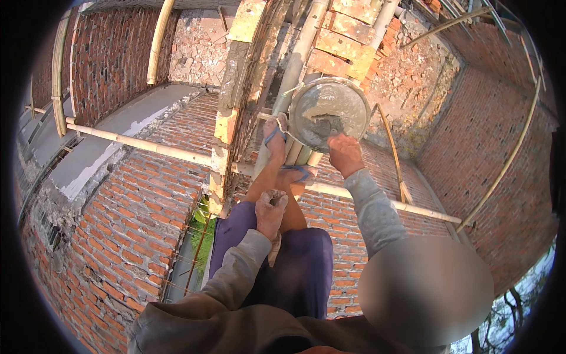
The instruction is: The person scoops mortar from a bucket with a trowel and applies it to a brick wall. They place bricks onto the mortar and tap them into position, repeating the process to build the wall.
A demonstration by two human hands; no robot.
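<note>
A round bucket (299, 134) of wet grey mortar (336, 100) stands ahead of me on the scaffold. My right hand (345, 154) reaches over its near rim, fingers wrapped round what looks like a trowel (335, 124); its grey blade dips into the mortar, and the grip is hidden in the hand. Above my knees, my left hand (270, 213) is curled into a fist smeared with dried mortar. A narrow tan piece (275, 250) shows just below that fist; I cannot tell its kind, nor whether the fingers hold it.
My feet, in blue flip-flops (275, 134), rest on bamboo poles (295, 71). A mortar-stained concrete-and-board beam (227, 112) runs along my left. Worn yellow planks (339, 44) lie beyond the bucket. A horizontal bamboo pole (147, 148) crosses before brick walls (141, 206); rubble (413, 82) lies far below.
</note>
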